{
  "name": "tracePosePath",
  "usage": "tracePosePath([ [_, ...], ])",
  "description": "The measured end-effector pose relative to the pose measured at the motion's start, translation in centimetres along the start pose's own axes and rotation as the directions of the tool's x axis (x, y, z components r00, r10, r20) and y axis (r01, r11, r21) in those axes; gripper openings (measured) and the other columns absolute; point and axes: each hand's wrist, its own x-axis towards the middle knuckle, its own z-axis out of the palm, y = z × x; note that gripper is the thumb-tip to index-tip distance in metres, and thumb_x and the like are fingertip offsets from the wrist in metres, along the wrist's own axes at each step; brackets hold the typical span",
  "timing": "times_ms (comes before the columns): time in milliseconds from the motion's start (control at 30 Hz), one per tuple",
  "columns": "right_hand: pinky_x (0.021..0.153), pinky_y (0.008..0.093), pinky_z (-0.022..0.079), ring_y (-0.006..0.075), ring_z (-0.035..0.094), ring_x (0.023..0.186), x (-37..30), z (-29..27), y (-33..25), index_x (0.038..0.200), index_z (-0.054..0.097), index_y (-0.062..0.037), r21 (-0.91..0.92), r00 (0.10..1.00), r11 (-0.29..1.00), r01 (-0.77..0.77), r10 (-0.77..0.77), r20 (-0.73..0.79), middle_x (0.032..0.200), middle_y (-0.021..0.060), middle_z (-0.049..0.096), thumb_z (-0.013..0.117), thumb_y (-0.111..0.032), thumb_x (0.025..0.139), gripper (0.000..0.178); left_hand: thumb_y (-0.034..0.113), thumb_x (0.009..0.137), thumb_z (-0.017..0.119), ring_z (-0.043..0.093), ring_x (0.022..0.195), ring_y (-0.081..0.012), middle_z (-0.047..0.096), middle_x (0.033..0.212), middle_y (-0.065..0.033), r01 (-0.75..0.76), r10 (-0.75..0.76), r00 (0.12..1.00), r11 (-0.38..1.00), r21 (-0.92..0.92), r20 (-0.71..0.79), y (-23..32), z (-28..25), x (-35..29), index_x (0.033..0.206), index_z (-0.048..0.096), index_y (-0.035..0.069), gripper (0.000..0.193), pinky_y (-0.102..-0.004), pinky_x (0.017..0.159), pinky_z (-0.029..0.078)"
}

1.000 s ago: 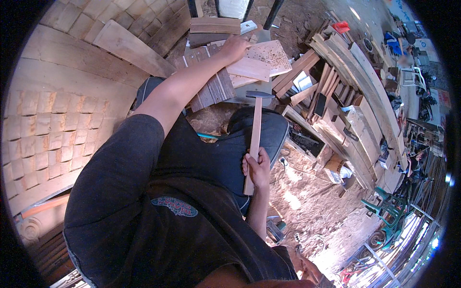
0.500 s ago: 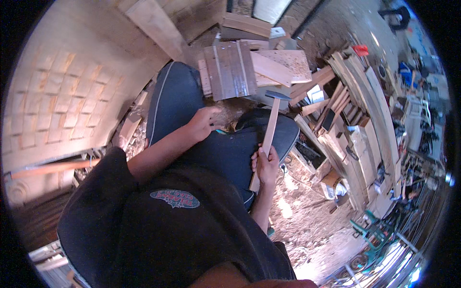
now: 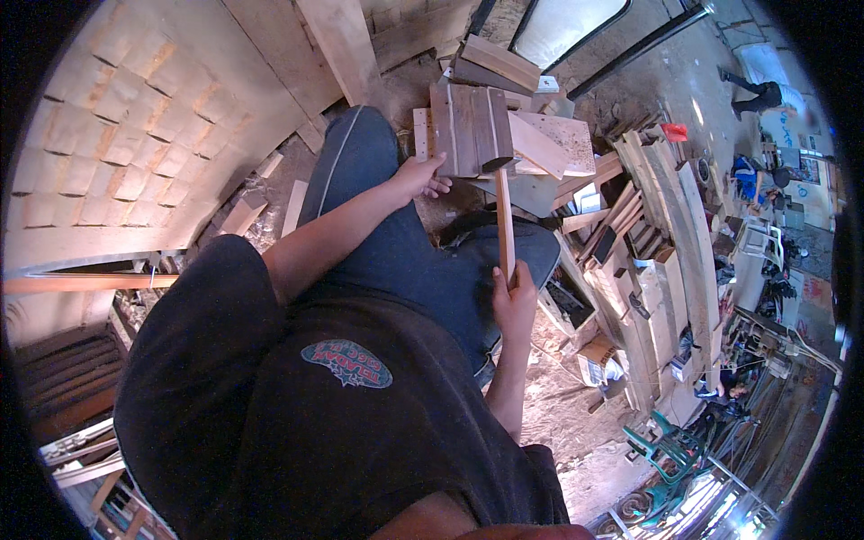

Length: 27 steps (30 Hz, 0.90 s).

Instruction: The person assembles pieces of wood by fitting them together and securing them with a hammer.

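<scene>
My right hand (image 3: 515,301) is closed round the pale wooden handle of a hammer (image 3: 505,220), which points away from me over my right thigh. Its dark head is at the near right corner of a brown wooden panel (image 3: 463,130) and hard to tell apart from it. This panel has lighter strips along it and lies on a stack of boards in front of my knees. My left hand (image 3: 421,180) reaches over my left thigh to the panel's near left corner. Its thumb is at the edge and its fingers are apart, partly bent.
Pale boards (image 3: 562,135) lie under and beside the panel. To the right is a heap of long planks (image 3: 675,243) and offcuts. A large light wooden panel (image 3: 135,153) stands at the left. A green chair (image 3: 666,445) is at the lower right. Farther off, a person (image 3: 765,90) is partly visible.
My left hand has moved forward from above my lap to the panel's corner. The hammer has swung up to the panel's near right corner. The view has shifted slightly.
</scene>
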Motion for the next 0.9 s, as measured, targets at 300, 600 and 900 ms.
tracePosePath([
  [300,0.057,0.047,0.044,0.0438,0.06,0.067,1.0,1.9,-3.6,0.092,0.051,-0.0005,-0.076,0.993,0.99,0.116,-0.115,0.011,0.072,0.0248,0.058,0.06,-0.02,0.092,0.021,0.036,0.101,0.043,0.071,0.076,-0.027,0.068,0.089,-0.0245,-0.227,0.226,0.973,0.974,0.021,0.044,-0.2,0.0,0.4,0.115,0.047,-0.006,0.044,-0.0321,0.057,0.057],
  [600,0.054,0.0438,0.042,0.0428,0.057,0.061,0.9,1.1,-8.1,0.091,0.049,0.0002,-0.102,0.994,0.992,0.072,-0.08,-0.078,0.067,0.0222,0.054,0.057,-0.02,0.095,0.022,0.029,0.099,0.047,0.071,0.07,-0.03,0.067,0.088,-0.0286,-0.266,0.267,0.964,0.96,-0.086,0.005,-0.6,0.0,1.1,0.104,0.044,-0.012,0.041,-0.0337,0.051,0.058],
  [900,0.054,0.0488,0.042,0.048,0.056,0.065,1.0,1.3,-8.5,0.091,0.049,-0.0005,-0.231,0.997,0.971,0.061,-0.072,-0.041,0.068,0.027,0.054,0.057,-0.026,0.094,0.027,0.028,0.1,0.045,0.071,0.07,-0.0309,0.067,0.085,-0.0275,-0.243,0.243,0.97,0.97,-0.029,-0.013,-1.7,1.1,1.3,0.101,0.044,-0.009,0.037,-0.0343,0.049,0.057],
])
